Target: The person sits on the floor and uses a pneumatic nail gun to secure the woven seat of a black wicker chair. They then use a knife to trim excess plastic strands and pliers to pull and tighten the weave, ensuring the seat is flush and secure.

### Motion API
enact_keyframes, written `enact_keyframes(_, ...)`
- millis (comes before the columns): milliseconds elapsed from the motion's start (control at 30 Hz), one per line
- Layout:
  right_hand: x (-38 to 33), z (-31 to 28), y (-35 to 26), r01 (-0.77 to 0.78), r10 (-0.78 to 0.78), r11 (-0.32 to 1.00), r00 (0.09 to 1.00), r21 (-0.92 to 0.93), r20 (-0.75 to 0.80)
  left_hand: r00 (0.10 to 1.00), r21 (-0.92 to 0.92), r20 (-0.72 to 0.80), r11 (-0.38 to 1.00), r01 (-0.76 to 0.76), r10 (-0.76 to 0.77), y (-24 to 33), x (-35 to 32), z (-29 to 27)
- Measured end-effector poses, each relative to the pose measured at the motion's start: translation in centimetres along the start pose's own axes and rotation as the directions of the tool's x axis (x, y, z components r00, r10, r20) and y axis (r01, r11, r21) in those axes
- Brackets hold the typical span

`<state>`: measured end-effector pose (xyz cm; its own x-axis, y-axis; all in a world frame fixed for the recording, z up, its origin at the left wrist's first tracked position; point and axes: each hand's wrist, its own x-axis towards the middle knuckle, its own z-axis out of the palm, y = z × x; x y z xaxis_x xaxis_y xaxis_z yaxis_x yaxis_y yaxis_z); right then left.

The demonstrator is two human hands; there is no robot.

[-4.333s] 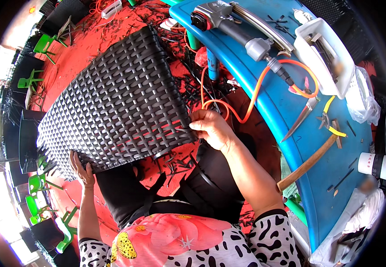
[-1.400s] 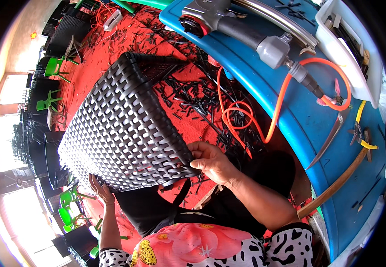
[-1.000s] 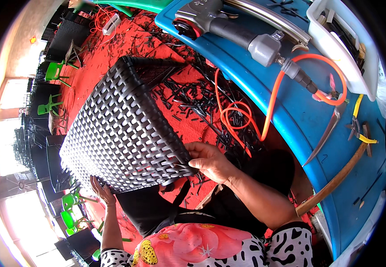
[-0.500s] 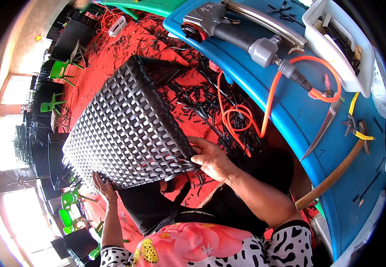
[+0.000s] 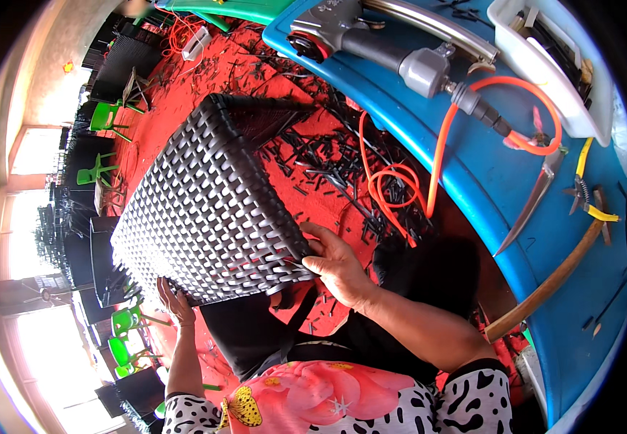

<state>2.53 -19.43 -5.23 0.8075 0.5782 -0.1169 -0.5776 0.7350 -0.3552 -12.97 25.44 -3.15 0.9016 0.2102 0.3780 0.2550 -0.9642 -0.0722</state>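
A black woven wicker panel [image 5: 205, 202], with the look of a furniture part, lies tilted before me above my lap. Its glossy strips cross in a tight basket pattern, and loose strip ends stick out along its left edge. At its right corner my right hand [image 5: 341, 271] is closed round the edge, thumb on the near side and fingers over the rim. My left hand [image 5: 176, 302] holds the near edge, its fingers partly hidden by the panel.
Right of me, a blue table [image 5: 472, 173] bears an air stapler [image 5: 393, 58] with an orange hose [image 5: 437, 152], a curved blade [image 5: 534, 206], a wooden-handled tool [image 5: 544, 293], yellow-handled snips [image 5: 584, 184] and a white bin [image 5: 544, 65]. Black scraps [image 5: 328, 159] litter the red floor. Green chairs [image 5: 104, 116] stand left.
The view has shifted slightly, so the surroundings sit a little further right. The panel's right corner and my right hand have moved slightly left. Both hands keep their hold.
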Motion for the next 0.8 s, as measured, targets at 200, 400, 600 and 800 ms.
enact_keyframes(200, -0.3, 0.5, 1.6, -0.029, 0.035, 0.996, 0.996, 0.079, -0.084, 0.999, -0.004, 0.012, 0.999, 0.052, -0.052, -1.2, -0.4, 0.0)
enact_keyframes(400, -1.3, 0.9, 2.4, -0.221, 0.220, 0.975, 0.953, 0.018, -0.210, 0.985, 0.138, 0.085, 0.981, 0.139, -0.152, -4.0, -1.3, 0.1)
enact_keyframes(600, -2.5, 1.5, 2.2, -0.257, 0.202, 0.946, 0.944, -0.197, -0.261, 0.975, 0.095, 0.143, 0.983, 0.159, -0.171, -1.8, -0.2, -1.0)
enact_keyframes(800, -3.4, 1.1, 1.5, -0.376, 0.384, 0.923, 0.914, 0.085, -0.127, 0.970, 0.043, 0.137, 0.980, 0.196, -0.200, -3.2, -1.2, -0.4)
